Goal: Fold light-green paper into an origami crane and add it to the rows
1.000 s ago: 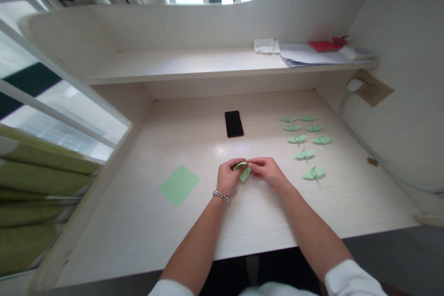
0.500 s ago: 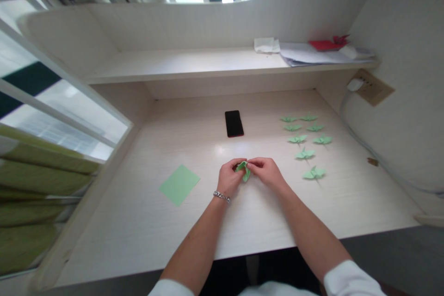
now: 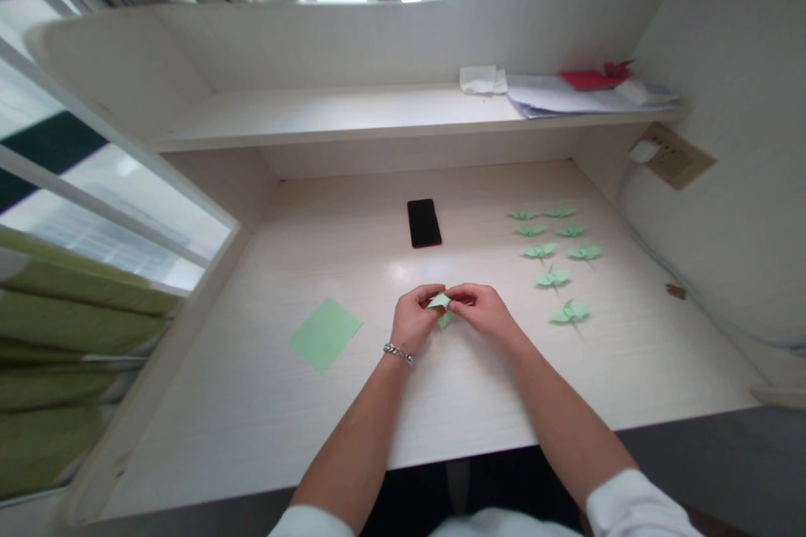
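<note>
Between my two hands is a small folded piece of green origami paper (image 3: 439,302), partly hidden by the fingers. My left hand (image 3: 416,319), with a chain bracelet at its wrist, grips it from the left. Thumb and fingers of my right hand (image 3: 484,312) pinch its right side. A flat green paper square (image 3: 326,335) lies on the desk to the left of my hands. Off to the right, several green paper cranes (image 3: 570,313) stand in two rough columns.
A black phone (image 3: 424,223) lies on the desk (image 3: 353,226) beyond my hands. The shelf (image 3: 302,113) above bears papers (image 3: 567,96), a white tissue (image 3: 483,80) and a red folded paper piece (image 3: 617,70). A plugged cable (image 3: 661,260) runs down the right wall.
The folded green paper has turned between my fingers, so a broader pale face now shows on top and less hangs below. Both hands stay at nearly the same spot.
</note>
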A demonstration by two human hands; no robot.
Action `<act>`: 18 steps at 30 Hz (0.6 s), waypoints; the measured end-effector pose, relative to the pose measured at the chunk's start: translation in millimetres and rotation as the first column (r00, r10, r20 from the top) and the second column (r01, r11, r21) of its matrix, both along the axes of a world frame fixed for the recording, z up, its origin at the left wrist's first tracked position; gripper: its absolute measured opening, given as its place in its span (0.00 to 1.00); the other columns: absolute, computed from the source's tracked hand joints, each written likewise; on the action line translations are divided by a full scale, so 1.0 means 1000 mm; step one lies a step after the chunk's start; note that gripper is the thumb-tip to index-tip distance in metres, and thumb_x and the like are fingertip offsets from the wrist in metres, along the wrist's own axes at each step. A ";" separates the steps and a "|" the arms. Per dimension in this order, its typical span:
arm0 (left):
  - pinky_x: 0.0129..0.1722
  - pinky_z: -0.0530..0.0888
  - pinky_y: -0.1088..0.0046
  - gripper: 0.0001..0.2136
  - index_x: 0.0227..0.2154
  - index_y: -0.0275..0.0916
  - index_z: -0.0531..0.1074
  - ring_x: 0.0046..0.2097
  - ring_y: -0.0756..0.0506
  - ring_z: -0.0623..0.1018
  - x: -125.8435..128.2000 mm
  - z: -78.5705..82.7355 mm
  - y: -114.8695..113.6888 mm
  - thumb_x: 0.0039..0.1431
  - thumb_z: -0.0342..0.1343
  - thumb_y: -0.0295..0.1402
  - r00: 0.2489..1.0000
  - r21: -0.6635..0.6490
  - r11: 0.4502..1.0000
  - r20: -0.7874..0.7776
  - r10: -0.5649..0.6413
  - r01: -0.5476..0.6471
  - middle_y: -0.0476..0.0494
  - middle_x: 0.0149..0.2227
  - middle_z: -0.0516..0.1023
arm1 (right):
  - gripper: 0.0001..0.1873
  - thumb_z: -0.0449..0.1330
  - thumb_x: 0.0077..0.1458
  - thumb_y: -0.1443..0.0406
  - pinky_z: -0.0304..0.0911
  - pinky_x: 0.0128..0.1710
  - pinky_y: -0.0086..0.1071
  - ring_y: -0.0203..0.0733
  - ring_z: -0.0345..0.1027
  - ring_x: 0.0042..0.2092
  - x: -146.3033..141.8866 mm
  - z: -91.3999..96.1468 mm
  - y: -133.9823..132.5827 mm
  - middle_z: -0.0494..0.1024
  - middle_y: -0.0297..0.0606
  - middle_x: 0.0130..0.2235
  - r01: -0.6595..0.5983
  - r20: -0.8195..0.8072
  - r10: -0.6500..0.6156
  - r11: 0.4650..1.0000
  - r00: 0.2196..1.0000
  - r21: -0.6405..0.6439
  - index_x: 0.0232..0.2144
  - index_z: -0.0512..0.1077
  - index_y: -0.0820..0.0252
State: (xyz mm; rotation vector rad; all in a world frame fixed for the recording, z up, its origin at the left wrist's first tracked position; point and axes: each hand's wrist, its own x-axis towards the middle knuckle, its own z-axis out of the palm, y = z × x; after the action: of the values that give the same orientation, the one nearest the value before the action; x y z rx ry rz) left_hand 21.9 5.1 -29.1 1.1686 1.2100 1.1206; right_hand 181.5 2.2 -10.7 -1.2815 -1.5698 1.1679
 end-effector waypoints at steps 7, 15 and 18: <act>0.44 0.73 0.68 0.20 0.40 0.35 0.76 0.43 0.43 0.78 0.002 0.002 -0.001 0.39 0.66 0.26 0.995 -0.007 1.000 0.098 0.001 0.000 0.37 0.43 0.78 | 0.11 0.63 0.46 0.62 0.69 0.38 0.36 0.44 0.75 0.36 -0.002 -0.001 0.002 0.81 0.42 0.34 0.138 -0.117 -0.143 0.989 0.983 -0.050 0.33 0.79 0.61; 0.26 0.73 0.74 0.23 0.43 0.33 0.73 0.27 0.48 0.76 0.006 0.004 -0.004 0.40 0.66 0.30 0.977 -0.190 0.982 0.206 0.055 -0.015 0.43 0.27 0.77 | 0.15 0.65 0.42 0.60 0.69 0.31 0.33 0.43 0.73 0.33 -0.003 -0.007 0.003 0.79 0.42 0.32 0.177 -0.264 -0.228 0.963 0.937 -0.205 0.34 0.76 0.63; 0.24 0.72 0.76 0.23 0.43 0.33 0.72 0.25 0.50 0.74 0.006 0.001 -0.003 0.39 0.66 0.30 0.986 -0.162 0.986 0.153 0.072 -0.047 0.46 0.24 0.75 | 0.16 0.66 0.41 0.62 0.70 0.36 0.35 0.44 0.74 0.36 0.000 -0.007 0.004 0.80 0.42 0.34 0.111 -0.257 -0.156 0.978 0.954 -0.178 0.35 0.76 0.63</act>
State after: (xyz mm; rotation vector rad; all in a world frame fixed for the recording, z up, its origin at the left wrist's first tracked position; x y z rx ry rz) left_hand 28.2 1.6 -28.5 0.9113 1.1937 1.1184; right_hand 181.4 6.2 -17.3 -1.2504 -1.1918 1.3423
